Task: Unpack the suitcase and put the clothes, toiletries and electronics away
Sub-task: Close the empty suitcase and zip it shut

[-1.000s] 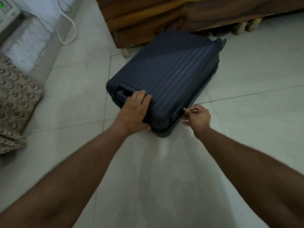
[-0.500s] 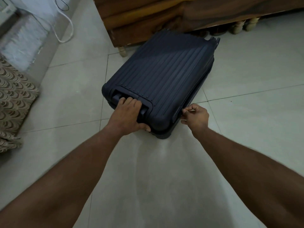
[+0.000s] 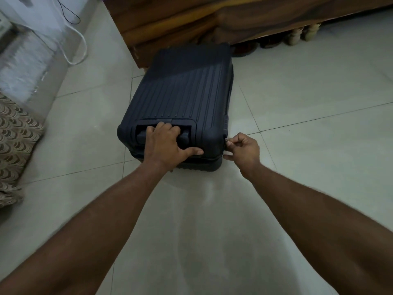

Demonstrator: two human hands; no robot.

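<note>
Your suitcase [image 3: 180, 96] lies flat on the tiled floor [image 3: 297, 124], straight ahead of you, its ribbed dark-blue shell facing up and its lid closed. Its near end sits under both of your hands; its far end reaches to the corner of the wooden bed frame [image 3: 191, 20]. The long axis runs away from you, nearly straight up the view with a slight lean to the right, and the ribs follow that same line. The carry handle [image 3: 141, 135] sits in a recess on the near end, pointing toward you.

Your left hand [image 3: 165, 143] is clenched round that handle: the fingers curl over the bar from the near side, and the thumb stretches out to the right along the shell's edge. Only the ends of the bar show on either side of your knuckles.

Your right hand [image 3: 244, 149] is at the near right corner of the case, just beside the side seam. Thumb and forefinger are pinched together on a small zipper pull [image 3: 227, 142], which is too small to make out clearly; the other fingers are curled in below.

To your left, a patterned cushion [image 3: 14, 145] lies at the edge of the view, and a white cable [image 3: 81, 45] loops down onto the floor by the wall.
</note>
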